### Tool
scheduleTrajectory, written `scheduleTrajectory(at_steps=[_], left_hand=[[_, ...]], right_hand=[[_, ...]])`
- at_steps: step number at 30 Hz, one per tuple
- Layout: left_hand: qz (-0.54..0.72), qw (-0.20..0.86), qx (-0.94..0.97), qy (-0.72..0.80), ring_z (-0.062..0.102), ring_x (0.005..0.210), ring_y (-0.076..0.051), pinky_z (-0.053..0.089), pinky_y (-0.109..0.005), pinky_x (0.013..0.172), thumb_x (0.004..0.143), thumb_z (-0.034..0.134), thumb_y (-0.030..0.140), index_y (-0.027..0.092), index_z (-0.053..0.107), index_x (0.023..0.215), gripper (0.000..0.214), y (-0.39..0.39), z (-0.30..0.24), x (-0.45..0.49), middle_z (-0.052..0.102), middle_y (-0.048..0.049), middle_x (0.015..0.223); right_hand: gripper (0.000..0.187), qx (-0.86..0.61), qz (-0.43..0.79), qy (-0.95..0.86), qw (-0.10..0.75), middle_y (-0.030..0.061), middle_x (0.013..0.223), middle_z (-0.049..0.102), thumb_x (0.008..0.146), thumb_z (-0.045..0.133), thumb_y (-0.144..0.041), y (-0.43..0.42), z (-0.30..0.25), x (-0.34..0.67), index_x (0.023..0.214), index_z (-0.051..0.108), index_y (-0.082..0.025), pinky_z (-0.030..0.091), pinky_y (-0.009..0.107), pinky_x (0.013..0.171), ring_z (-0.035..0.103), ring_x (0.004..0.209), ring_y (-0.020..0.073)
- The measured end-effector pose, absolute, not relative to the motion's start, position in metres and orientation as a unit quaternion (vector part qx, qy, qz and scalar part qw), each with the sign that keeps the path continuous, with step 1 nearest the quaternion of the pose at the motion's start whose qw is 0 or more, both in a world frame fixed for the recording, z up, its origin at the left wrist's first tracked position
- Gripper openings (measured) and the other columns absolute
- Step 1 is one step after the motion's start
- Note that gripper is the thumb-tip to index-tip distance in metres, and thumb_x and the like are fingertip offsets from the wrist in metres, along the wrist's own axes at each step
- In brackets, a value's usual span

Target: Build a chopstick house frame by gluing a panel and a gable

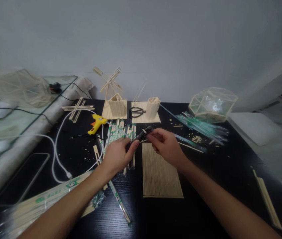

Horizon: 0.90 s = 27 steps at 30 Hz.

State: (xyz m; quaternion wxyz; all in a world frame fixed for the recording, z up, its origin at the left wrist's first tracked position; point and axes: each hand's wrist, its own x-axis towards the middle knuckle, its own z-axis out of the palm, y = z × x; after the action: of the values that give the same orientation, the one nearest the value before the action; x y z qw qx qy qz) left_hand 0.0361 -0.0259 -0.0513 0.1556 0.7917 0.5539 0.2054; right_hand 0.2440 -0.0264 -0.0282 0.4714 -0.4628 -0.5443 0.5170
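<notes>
My left hand [118, 156] and my right hand [166, 146] meet over a black table [218, 172]. Both pinch the same thin wrapped chopstick pack [142, 134], dark and shiny, held slanting between the fingertips. The left hand grips its lower end and the right hand its upper end. Just below the right hand lies a flat mat of joined wooden sticks [159, 171]. Under and behind the left hand lie several wrapped chopsticks [119, 131] in green-printed sleeves.
A yellow glue gun [96, 123] with a white cable [56, 159] lies at the left. At the back stand a stick windmill house [114, 104], a stick cup [153, 108], black scissors [136, 112] and a faceted stick dome [212, 103]. A phone [23, 179] lies front left.
</notes>
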Motion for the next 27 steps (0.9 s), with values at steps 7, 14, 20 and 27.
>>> scheduleTrajectory(at_steps=[7,14,20,27], left_hand=[[0.196,0.139,0.780,0.578,0.062,0.072,-0.024,0.028,-0.032,0.064,0.103,0.029,0.069,0.021,0.054,0.068,0.064,-0.021,-0.052,0.034,0.067,-0.0076,0.073],[0.253,0.203,0.757,0.568,0.057,0.066,-0.020,0.031,-0.031,0.065,0.104,0.030,0.066,0.021,0.053,0.065,0.064,-0.019,-0.052,0.033,0.060,-0.0036,0.065],[0.270,0.234,0.742,0.567,0.048,0.061,-0.018,0.027,-0.032,0.064,0.103,0.032,0.066,0.021,0.045,0.061,0.063,-0.018,-0.052,0.033,0.050,-0.0008,0.059],[0.298,0.287,0.725,0.550,0.045,0.060,-0.015,0.028,-0.031,0.063,0.103,0.034,0.066,0.020,0.044,0.060,0.064,-0.018,-0.051,0.031,0.045,0.0013,0.058]], right_hand=[[0.038,-0.467,0.512,-0.554,0.461,-0.0069,0.054,0.053,0.086,0.078,-0.054,-0.029,-0.023,0.243,0.082,0.066,-0.018,0.032,0.022,0.039,0.042,0.043,0.0072],[0.035,-0.452,0.530,-0.550,0.461,-0.0036,0.065,0.061,0.091,0.073,-0.052,-0.028,-0.023,0.243,0.084,0.066,-0.018,0.033,0.022,0.039,0.045,0.045,0.0061],[0.030,-0.437,0.536,-0.549,0.469,-0.0021,0.075,0.064,0.094,0.068,-0.047,-0.027,-0.030,0.242,0.099,0.070,-0.017,0.033,0.021,0.038,0.047,0.047,0.0054],[0.024,-0.440,0.498,-0.561,0.494,-0.0025,0.070,0.069,0.094,0.069,-0.039,-0.023,-0.028,0.248,0.105,0.066,-0.018,0.047,0.023,0.053,0.058,0.056,0.0090]])
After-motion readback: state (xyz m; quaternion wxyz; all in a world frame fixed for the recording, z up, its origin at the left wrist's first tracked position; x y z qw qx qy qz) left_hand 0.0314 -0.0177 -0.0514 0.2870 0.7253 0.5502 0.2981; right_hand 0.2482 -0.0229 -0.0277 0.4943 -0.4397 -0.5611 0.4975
